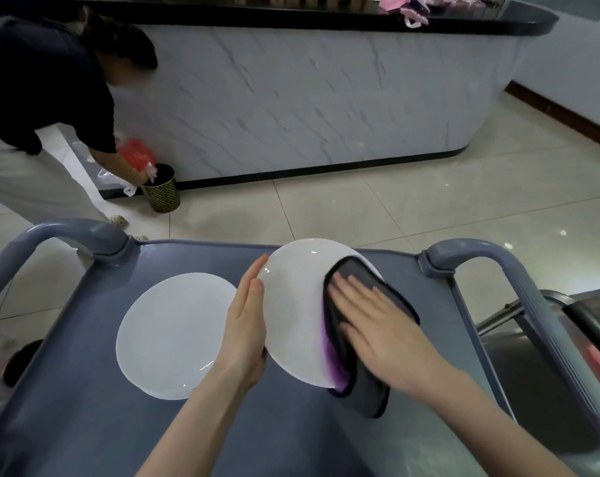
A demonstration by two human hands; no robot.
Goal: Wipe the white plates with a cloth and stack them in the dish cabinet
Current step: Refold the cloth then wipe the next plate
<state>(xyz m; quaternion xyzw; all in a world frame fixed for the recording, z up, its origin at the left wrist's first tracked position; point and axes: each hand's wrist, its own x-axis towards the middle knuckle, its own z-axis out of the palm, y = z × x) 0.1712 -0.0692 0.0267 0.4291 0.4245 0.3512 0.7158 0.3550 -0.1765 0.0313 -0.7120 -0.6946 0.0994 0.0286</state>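
On a grey-blue service cart (85, 425), a white plate (291, 304) is gripped at its left rim by the left hand (245, 332) while a grey cloth (371, 394) is pressed flat onto it by the right hand (377, 325).
The left thumb is laid on the plate's face and the forefinger is stretched straight along the rim, the other fingers being hidden beneath. The right fingers are held straight and slightly spread on the cloth, whose purple underside is shown at the plate's right edge. A stack of white plates (174, 335) is set just left of the held plate. Beyond the cart, a second person (51, 80) is bent over a gold-patterned bin (162, 192) beside a marble-fronted counter (309, 98), a red bag (135, 154) in hand.
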